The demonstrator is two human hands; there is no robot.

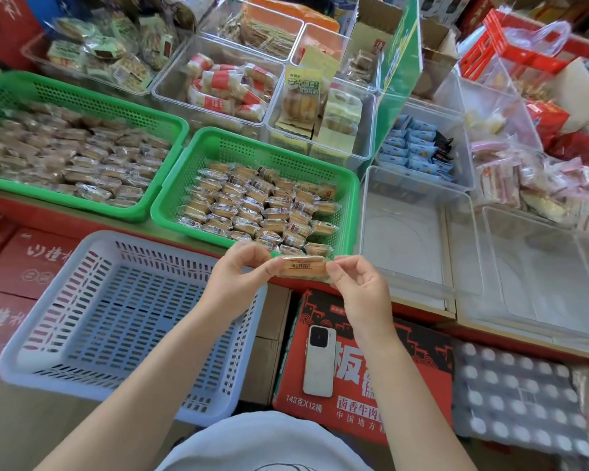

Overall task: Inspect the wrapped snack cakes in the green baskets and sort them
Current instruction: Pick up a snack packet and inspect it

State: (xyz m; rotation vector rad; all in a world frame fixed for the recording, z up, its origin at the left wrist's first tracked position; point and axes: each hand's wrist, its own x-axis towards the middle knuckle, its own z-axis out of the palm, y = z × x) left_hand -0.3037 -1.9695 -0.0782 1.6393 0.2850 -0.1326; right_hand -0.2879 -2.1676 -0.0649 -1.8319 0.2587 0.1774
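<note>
Cake (302, 266) in a clear shiny wrapper is held up between both hands, just in front of the near rim of the right green basket (351, 212). It is a flat, pale golden-brown slab, lying level, with a small dark printed label across its front face. The left hand (238, 277) pinches its left end between thumb and curled fingers, and the right hand (357, 283) pinches the crimped right end of the wrapper between thumb and forefinger, the other fingers loosely curled. The cake spans the gap between the two grips, its label facing the camera.

The right green basket is rigid plastic with perforated walls, and it holds rows of the same wrapped cakes (252, 205), packed side by side with their wrappers glinting. The left green basket (170, 130) is of the same make and is also full of wrapped cakes, blurred here. Below the left hand sits a pale blue-grey basket (65, 277) with slotted walls and floor, nothing in it. A white phone (318, 360) lies face down on a red printed carton (405, 375) below the right hand. To the right stand clear plastic bins (408, 232) with smooth, see-through walls.
</note>
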